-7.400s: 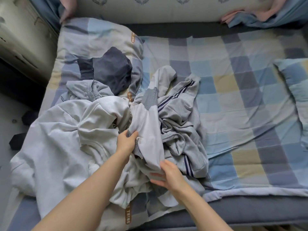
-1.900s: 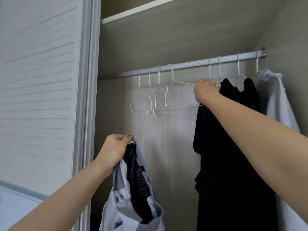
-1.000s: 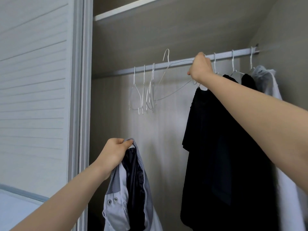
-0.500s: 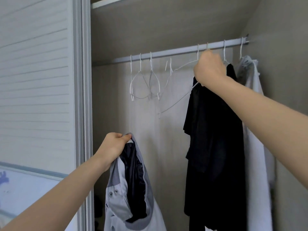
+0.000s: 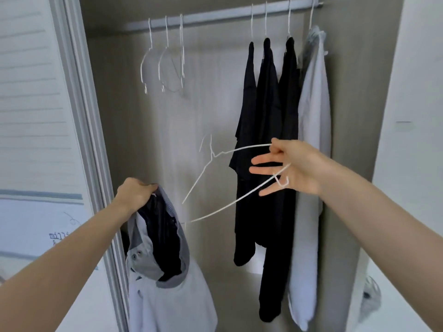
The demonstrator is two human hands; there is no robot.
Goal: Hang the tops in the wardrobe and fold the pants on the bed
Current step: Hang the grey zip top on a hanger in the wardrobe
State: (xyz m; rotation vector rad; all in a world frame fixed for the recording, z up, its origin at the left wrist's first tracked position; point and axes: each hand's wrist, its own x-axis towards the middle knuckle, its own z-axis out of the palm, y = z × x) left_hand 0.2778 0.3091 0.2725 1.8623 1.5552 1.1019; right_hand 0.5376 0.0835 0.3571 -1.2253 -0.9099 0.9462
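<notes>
I am standing at the open wardrobe point(image 5: 134, 116). My left hand point(image 5: 134, 194) is clenched round the collar of a light grey top point(image 5: 165, 291), which hangs down from my grip in front of the wardrobe's left side. My right hand point(image 5: 291, 167) holds a white wire hanger point(image 5: 215, 178) off the rail point(image 5: 215, 17), one end pinched at the thumb, the other fingers mostly stretched out with the wire running across them. The hanger lies tilted between my two hands, its far end close to the top but not yet inside it.

On the rail, three dark garments point(image 5: 268, 140) and one pale garment point(image 5: 311, 140) already hang at the right, and three empty hangers point(image 5: 165, 56) wait at the left. I judge the hanging part under way: this top needs the hanger threaded through its neck and hooked on the rail. The bed and the pants are out of view, so I cannot tell how that part stands.
</notes>
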